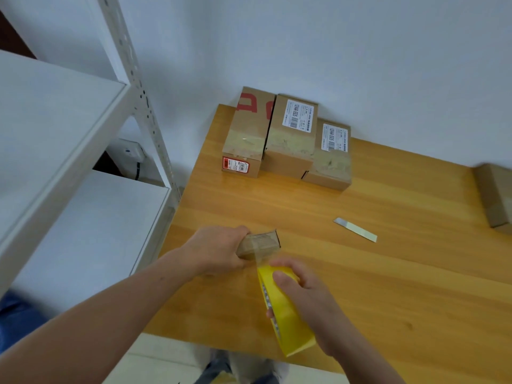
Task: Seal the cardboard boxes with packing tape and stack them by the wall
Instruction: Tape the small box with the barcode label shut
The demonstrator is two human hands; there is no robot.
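While the left hand [219, 252] grips a small box [259, 244] at lower centre, the right hand [300, 286] just below it clasps a yellow tape roll [285, 320]. Three taped boxes [288, 137] sit against the wall at upper centre of the table [388, 273].

- five cardboard boxes: three by the wall [288, 137], one held [260, 243], one at right edge [496, 195]
- one yellow tape roll [285, 314]
- one blade [355, 229]
- two hands: left [219, 252], right [302, 289]
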